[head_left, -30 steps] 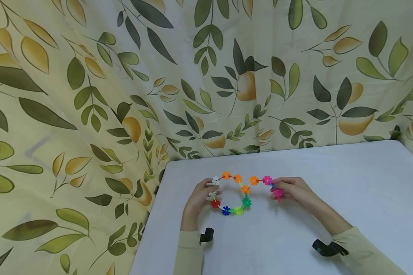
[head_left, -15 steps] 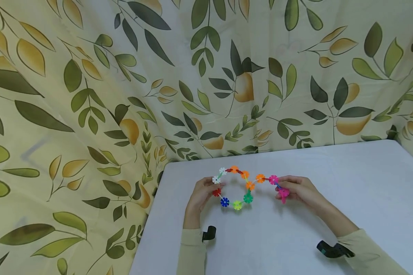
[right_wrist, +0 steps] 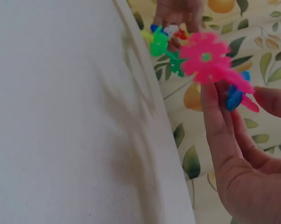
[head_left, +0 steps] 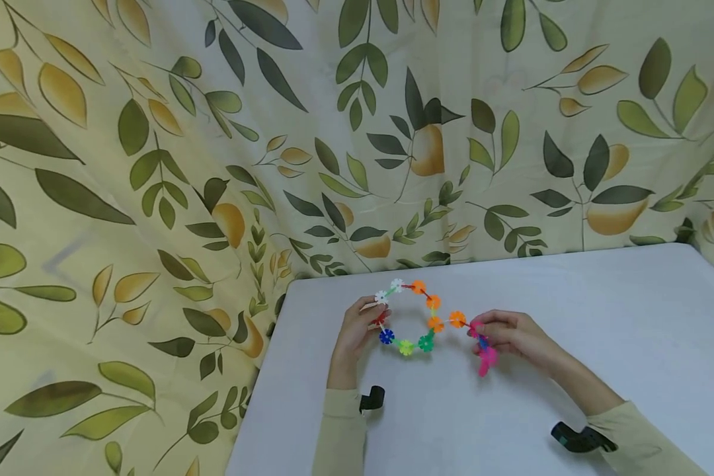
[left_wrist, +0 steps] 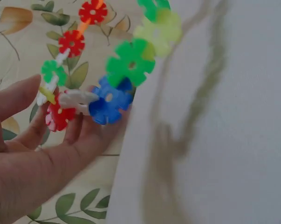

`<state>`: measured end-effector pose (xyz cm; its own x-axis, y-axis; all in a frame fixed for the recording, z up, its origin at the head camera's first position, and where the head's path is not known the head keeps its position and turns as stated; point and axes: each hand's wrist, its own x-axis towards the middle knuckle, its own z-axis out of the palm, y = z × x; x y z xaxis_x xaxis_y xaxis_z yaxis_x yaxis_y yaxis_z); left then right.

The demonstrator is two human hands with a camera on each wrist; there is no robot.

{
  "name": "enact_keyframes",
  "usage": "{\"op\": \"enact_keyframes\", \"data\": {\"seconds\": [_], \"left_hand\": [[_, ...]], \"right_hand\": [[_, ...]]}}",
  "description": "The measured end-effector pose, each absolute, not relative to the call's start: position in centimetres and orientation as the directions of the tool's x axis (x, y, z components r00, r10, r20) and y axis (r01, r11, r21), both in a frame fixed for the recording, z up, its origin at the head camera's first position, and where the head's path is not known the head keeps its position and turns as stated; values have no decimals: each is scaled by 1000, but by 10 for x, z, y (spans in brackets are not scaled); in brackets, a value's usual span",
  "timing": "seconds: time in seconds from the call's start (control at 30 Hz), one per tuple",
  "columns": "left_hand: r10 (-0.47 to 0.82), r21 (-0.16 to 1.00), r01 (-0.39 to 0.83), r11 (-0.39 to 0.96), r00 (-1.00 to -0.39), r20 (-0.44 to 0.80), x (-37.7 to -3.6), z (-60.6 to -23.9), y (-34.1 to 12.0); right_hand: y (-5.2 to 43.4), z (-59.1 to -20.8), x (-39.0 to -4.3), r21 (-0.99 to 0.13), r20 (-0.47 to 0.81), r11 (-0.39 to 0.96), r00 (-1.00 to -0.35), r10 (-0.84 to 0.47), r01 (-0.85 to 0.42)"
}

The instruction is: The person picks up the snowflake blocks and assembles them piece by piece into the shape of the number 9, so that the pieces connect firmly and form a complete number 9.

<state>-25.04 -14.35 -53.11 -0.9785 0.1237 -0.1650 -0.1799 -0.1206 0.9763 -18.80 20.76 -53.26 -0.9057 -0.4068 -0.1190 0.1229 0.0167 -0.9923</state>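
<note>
A ring of interlocking plastic snowflake discs, in white, orange, green, yellow-green, blue and red, is held up over the white table. My left hand grips its left side. In the left wrist view, thumb and fingers surround a red disc beside a blue disc. A short tail leads from the ring through an orange disc to my right hand, which pinches the tail's pink end. Below those fingertips hangs a pink disc. The right wrist view shows a blue disc near the thumb.
The white table spreads under both hands, with their shadows on it. A leaf-patterned curtain hangs behind and along the left side. Black wrist cameras stick out from both sleeves.
The ring has risen slightly and turned clockwise, its white discs shifting toward the top. My left hand has moved up and right. The pink tail end has swung lower at my right hand.
</note>
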Motion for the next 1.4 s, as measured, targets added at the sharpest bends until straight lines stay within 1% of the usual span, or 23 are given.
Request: {"op": "enact_keyframes", "data": {"seconds": [0.17, 0.37, 0.47, 0.53, 0.6, 0.77, 0.9, 1.13, 1.23, 1.4], "left_hand": [[155, 975, -222, -30, -964, -215, -255, -522, -131], [130, 976, -215, 22, -968, -216, -265, -511, -117], [117, 980, -200, 4, -973, -199, -273, -508, -109], [106, 981, -193, -16, -976, -190, -279, -508, -103], [103, 983, -175, -47, -980, -169, -285, -510, -97], [90, 981, -154, -117, -985, -144, -297, -516, -84], [62, 978, -155, -140, -987, -148, -304, -524, -76], [8, 989, -138, -57, -990, -138, -312, -537, -67], [30, 989, -141, -47, -990, -140, -315, -541, -66], [98, 983, -166, -75, -983, -158, -321, -545, -63]], "right_hand": [[203, -534, -187, -987, -157, 79, -918, -365, 137], [203, -534, -185, -990, -140, 45, -918, -370, 133], [204, -534, -185, -991, -133, 41, -919, -372, 127], [203, -534, -185, -991, -134, 63, -923, -361, 119], [201, -534, -185, -987, -145, 113, -930, -338, 114], [196, -534, -186, -955, -212, 259, -947, -241, 148], [193, -536, -188, -934, -226, 320, -957, -184, 159], [190, -545, -194, -919, -162, 382, -975, -153, 93], [189, -548, -197, -913, -152, 398, -978, -141, 84], [188, -550, -199, -913, -166, 393, -978, -126, 105]]}}
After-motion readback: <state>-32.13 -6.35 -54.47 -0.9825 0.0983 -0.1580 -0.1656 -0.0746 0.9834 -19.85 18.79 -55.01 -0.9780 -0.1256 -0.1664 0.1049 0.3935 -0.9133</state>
